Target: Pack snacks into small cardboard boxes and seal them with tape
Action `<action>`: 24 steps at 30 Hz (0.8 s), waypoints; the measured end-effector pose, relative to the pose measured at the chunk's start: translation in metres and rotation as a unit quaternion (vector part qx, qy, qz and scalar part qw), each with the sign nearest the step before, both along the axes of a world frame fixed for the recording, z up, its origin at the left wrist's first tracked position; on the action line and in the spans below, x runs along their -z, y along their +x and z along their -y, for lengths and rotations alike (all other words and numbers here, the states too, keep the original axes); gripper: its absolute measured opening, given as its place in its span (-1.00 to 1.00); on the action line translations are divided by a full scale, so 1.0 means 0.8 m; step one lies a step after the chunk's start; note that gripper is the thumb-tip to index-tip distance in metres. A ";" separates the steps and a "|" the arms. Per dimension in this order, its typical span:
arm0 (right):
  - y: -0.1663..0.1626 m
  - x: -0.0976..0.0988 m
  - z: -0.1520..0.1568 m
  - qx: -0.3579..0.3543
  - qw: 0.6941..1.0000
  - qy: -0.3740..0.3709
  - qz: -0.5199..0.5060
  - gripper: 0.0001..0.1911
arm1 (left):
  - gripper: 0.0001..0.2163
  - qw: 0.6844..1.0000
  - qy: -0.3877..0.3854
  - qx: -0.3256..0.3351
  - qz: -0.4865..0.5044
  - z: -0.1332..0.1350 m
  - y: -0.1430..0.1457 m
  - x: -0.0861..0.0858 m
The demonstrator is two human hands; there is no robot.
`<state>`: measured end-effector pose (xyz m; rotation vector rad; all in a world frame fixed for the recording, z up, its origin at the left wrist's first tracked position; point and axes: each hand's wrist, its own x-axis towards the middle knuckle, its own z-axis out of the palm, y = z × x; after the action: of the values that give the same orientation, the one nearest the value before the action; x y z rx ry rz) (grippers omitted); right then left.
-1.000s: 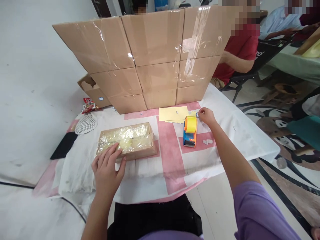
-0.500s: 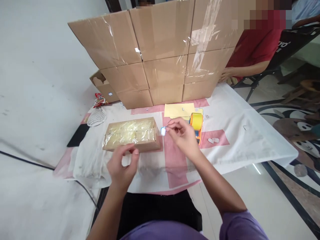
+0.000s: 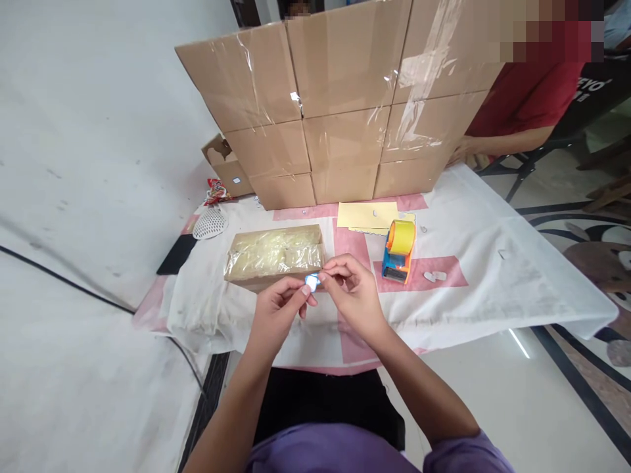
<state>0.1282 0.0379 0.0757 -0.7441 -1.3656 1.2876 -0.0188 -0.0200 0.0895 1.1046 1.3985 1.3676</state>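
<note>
A small white sticker with a blue edge (image 3: 311,283) is pinched between the fingertips of both hands. My left hand (image 3: 283,305) grips its left side, thumb on top. My right hand (image 3: 352,289) is closed on its right side. Just beyond the fingers lies a small cardboard box (image 3: 274,256), its top covered with shiny clear tape. To the right of my right hand stands a tape dispenser (image 3: 398,253), blue and orange with a yellow roll.
Taped cardboard boxes (image 3: 345,144) form a wall at the back. Yellow paper sheets (image 3: 367,215), small white pieces (image 3: 435,276), a white mesh piece (image 3: 210,223) and a red packet (image 3: 217,191) lie on the cloth-covered table (image 3: 517,276). Another person's arm (image 3: 513,142) is at the back right.
My left hand has moved right and taken hold of the sticker. My right hand has brought it lower, nearer to me. The view has shifted slightly left.
</note>
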 end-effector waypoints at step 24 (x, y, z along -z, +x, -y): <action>-0.001 0.014 0.022 0.076 0.989 0.113 0.058 -0.91 | -0.86 0.941 0.154 -0.084 -0.290 0.012 0.010 0.016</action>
<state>0.1270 0.0202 0.0642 -0.7580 -1.4899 0.9646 -0.0112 -0.0297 0.0765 1.7306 1.7629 1.4832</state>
